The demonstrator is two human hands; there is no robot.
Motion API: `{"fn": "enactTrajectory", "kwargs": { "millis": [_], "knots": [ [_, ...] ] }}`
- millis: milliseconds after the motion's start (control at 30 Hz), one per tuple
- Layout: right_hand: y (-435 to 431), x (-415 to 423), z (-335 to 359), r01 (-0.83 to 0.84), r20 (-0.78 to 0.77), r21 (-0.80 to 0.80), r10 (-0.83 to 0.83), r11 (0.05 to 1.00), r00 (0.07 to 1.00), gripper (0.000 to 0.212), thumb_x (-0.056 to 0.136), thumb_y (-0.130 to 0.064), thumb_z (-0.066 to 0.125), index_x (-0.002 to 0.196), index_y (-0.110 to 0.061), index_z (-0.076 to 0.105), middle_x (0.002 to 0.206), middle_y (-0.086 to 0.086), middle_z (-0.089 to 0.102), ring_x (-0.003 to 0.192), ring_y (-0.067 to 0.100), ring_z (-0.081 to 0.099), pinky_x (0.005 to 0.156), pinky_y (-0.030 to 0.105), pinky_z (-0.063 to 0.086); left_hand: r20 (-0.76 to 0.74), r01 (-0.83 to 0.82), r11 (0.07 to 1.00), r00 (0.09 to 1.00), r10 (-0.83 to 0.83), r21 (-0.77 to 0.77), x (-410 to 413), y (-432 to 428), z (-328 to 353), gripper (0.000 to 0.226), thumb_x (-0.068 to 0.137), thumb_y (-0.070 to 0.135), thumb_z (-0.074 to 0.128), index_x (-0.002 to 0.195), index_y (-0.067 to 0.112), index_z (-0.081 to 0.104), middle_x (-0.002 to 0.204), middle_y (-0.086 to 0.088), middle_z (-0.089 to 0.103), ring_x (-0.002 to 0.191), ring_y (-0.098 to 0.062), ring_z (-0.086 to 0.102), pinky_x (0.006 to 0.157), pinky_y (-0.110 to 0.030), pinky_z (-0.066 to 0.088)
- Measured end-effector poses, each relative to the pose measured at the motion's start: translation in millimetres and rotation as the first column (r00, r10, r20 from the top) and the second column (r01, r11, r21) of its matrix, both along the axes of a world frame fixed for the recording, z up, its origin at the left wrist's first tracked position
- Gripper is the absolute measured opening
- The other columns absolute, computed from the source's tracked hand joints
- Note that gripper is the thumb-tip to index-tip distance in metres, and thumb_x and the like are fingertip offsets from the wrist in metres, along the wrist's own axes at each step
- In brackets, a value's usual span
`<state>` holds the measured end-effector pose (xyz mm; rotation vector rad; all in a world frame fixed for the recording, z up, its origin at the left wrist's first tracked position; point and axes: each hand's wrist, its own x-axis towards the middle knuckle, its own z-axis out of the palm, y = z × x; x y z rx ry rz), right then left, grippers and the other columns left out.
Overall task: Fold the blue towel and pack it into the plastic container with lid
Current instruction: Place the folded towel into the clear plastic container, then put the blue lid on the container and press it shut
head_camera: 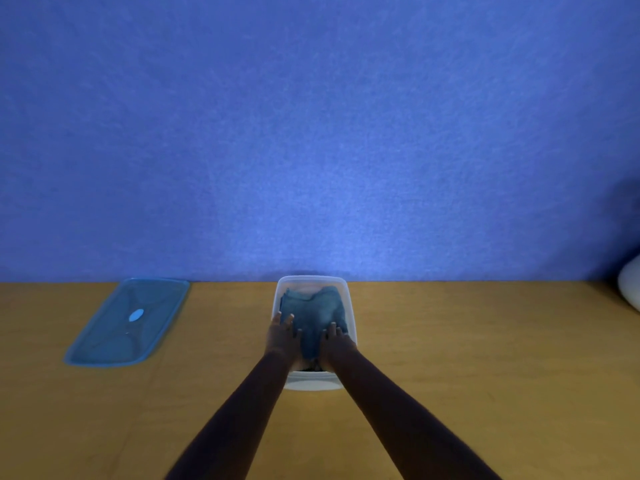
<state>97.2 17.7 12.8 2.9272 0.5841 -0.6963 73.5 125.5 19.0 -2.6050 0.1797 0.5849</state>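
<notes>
**So, tucking the towel down before the lid goes on**

Okay, we've got both hands in the clear plastic container (350, 306), palms down on the blue towel (317, 311). Our left hand (282, 336) presses the towel's left side with fingers spread flat; our right hand (336, 339) does the same on the right. Neither is gripping, just pushing down with loose, flat fingers.

To do this bit well, we'd say press evenly with both palms and work from the near end toward the far end. Beyond our fingertips the cloth bunches up in two humps near the far wall, and those look tall enough to catch the lid.

Contents: only the folded towel, filling most of the tub. The blue lid (128, 322) lies flat on the wooden table (485, 358), well off to the left of our left hand, so closing hasn't been done yet.
</notes>
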Motion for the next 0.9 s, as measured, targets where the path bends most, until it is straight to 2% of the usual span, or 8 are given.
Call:
{"fn": "enactTrajectory", "kwargs": {
  "millis": [267,400,467,567,667,733,800,900],
  "knots": [
    [5,5,-6,0.06,-0.1,0.039,-0.055,0.997,0.993,0.074,0.097,-0.03,0.046,0.149,0.001,0.004,0.158,0.023,-0.001,0.147,0.033,0.009,0.12,0.042,0.015,-0.008,-0.069,0.998,0.998,0.069,-0.01,6,-6,-7,0.071,0.097,0.044,0.033,0.149,0.004,0.005,0.159,-0.018,0.01,0.149,-0.029,-0.001,0.121,-0.046,0.0],
    [7,12,6,0.128,-0.136,0.154,-0.107,0.98,0.985,0.058,0.092,-0.028,0.054,0.141,-0.004,0.034,0.146,0.02,0.039,0.133,0.031,0.042,0.11,0.04,0.039,0.113,-0.03,0.98,0.992,0.053,-0.199,4,1,-7,0.065,0.094,0.048,0.039,0.143,0.007,0.033,0.153,-0.011,0.034,0.149,-0.029,0.006,0.121,-0.046,0.008],
    [8,15,13,0.137,-0.08,0.269,-0.119,0.953,0.99,0.048,0.093,-0.026,0.053,0.136,-0.007,0.041,0.134,0.016,0.052,0.12,0.029,0.053,0.1,0.038,0.047,0.241,0.028,0.929,0.968,0.067,-0.368,1,9,-2,0.046,0.095,0.031,0.041,0.135,0.007,0.046,0.146,-0.011,0.044,0.147,-0.027,0.016,0.119,-0.041,0.018],
    [14,12,23,0.082,0.081,0.419,-0.128,0.904,0.988,0.052,0.096,-0.026,0.045,0.143,-0.013,0.029,0.143,0.013,0.042,0.125,0.03,0.049,0.1,0.043,0.046,0.553,0.205,0.741,0.793,0.258,-0.639,-5,23,5,0.035,0.081,0.003,0.056,0.115,0.004,0.063,0.117,-0.015,0.065,0.119,-0.031,0.057,0.099,-0.038,0.048],
    [31,6,30,0.004,0.2,0.509,-0.123,0.861,0.972,0.053,0.097,-0.025,0.038,0.147,-0.014,0.023,0.152,0.01,0.03,0.132,0.029,0.043,0.102,0.043,0.044,0.629,0.2,0.682,0.621,0.468,-0.704,-7,40,11,0.034,0.081,0.002,0.05,0.111,-0.001,0.066,0.11,-0.02,0.069,0.105,-0.032,0.066,0.089,-0.04,0.054],
    [46,0,33,-0.049,0.245,0.531,-0.098,0.846,0.965,0.052,0.098,-0.025,0.036,0.147,-0.012,0.022,0.155,0.009,0.024,0.134,0.027,0.041,0.1,0.041,0.044,0.635,0.131,0.712,0.58,0.509,-0.69,-10,56,11,0.038,0.08,0.001,0.051,0.117,-0.003,0.062,0.116,-0.026,0.065,0.111,-0.036,0.063,0.094,-0.044,0.051],
    [62,-6,34,-0.102,0.277,0.548,-0.065,0.83,0.959,0.052,0.099,-0.025,0.034,0.147,-0.01,0.022,0.156,0.008,0.02,0.135,0.025,0.039,0.098,0.039,0.045,0.522,-0.08,0.723,0.638,0.566,-0.686,-14,75,8,0.048,0.088,0.009,0.047,0.136,0.001,0.044,0.141,-0.022,0.047,0.135,-0.031,0.042,0.111,-0.04,0.034],
    [83,-18,29,-0.188,0.315,0.554,0.005,0.811,0.949,0.05,0.098,-0.022,0.034,0.147,-0.013,0.025,0.157,0.003,0.021,0.141,0.017,0.03,0.099,0.037,0.044,0.438,-0.266,0.711,0.634,0.638,-0.651,-25,106,-3,0.055,0.092,0.015,0.041,0.144,0.004,0.028,0.152,-0.017,0.031,0.144,-0.028,0.024,0.117,-0.039,0.021]
  ]
}}
